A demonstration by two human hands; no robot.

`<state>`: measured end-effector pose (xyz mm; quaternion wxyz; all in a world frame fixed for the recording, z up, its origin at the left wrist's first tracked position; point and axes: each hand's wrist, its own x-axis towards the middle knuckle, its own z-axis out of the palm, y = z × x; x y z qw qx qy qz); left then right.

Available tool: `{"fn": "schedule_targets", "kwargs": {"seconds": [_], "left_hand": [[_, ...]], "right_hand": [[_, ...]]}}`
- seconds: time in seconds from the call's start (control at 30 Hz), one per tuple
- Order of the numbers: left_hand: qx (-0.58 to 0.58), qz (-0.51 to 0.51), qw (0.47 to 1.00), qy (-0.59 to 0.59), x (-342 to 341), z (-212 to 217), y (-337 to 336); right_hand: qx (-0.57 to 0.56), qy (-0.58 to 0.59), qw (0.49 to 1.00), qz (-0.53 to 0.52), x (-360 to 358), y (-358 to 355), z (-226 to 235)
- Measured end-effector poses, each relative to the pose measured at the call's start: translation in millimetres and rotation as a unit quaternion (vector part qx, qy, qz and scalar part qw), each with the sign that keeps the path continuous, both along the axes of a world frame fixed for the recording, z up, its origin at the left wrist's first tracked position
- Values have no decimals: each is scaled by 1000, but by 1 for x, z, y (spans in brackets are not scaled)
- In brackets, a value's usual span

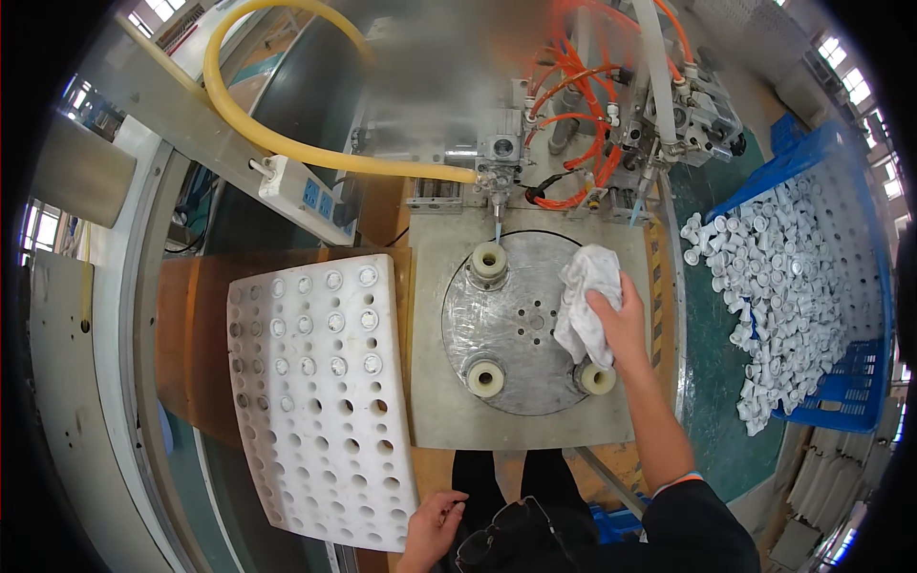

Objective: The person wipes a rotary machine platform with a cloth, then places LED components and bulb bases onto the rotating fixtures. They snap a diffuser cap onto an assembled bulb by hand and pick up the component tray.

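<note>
The right hand (619,320) is closed around a crumpled white rag (585,296), soft and creased, pressed against the right part of a round, dull metal disc (521,325). The disc is flat, scuffed and drilled with small holes at its centre. It carries three cream, ring-shaped plastic fixtures (489,261), one at the top and two at the lower edge; the rag hangs just above the lower right one. The disc sits in a square grey metal plate (430,401).

The left hand (435,525) rests at the near corner of a white plastic tray (320,401), fingers loosely curled and holding nothing. The tray is rigid, slightly curved and perforated with rows of round holes, some filled.

A blue mesh crate (855,382) at the right holds small white plastic caps (783,296). A smooth yellow hose (287,143) curves above.
</note>
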<state>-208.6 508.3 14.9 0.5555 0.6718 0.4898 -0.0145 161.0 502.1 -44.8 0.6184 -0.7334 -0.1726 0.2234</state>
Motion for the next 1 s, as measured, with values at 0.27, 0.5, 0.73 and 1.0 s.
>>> {"fn": "schedule_targets", "kwargs": {"seconds": [0.27,0.5,0.73,1.0], "left_hand": [[6,34,999,-18,-10,-6,2],[20,19,1000,7,-14,-4,5],[48,39,997,-36,4,-17,3],[46,-36,998,-36,51,-7,-7]], "right_hand": [[-64,-132,987,65,-17,124,-42],[-112,-295,948,39,-27,133,-78],[-74,-109,988,75,-47,6,-16],[158,258,940,-160,13,-150,72]]}}
